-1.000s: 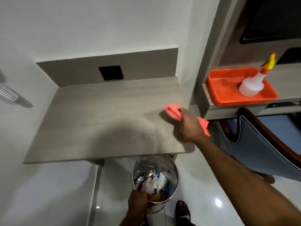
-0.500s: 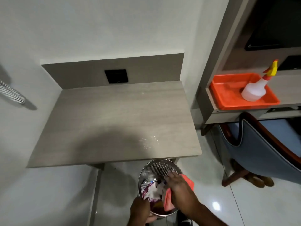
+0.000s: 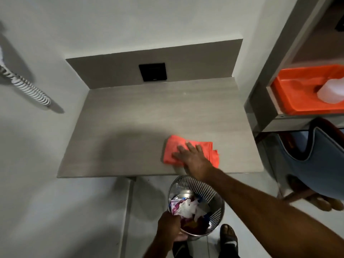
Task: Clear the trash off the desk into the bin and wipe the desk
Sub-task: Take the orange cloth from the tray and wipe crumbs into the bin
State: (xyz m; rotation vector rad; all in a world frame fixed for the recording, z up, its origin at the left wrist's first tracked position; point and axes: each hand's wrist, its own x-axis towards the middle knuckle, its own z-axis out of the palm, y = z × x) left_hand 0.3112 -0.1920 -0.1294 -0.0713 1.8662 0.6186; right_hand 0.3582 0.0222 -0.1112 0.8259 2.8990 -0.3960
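A coiled cord [image 3: 28,86] hangs on the wall at the far left, well clear of the tabletop [image 3: 121,127], whose left and middle stretch lies bare up to the back panel with its black socket [image 3: 152,72]. Below the front edge, the left hand [image 3: 168,225] grips the rim of the metal bin [image 3: 214,198], which holds crumpled wrappers and paper. Above it, the right hand [image 3: 193,156] lies flat with fingers spread on the folded orange cloth [image 3: 173,146], near the tabletop's front right edge. Right of the tabletop, a shelf carries an orange tray [image 3: 294,90] with a white bottle [image 3: 331,92], and a blue chair [image 3: 316,164] stands beneath
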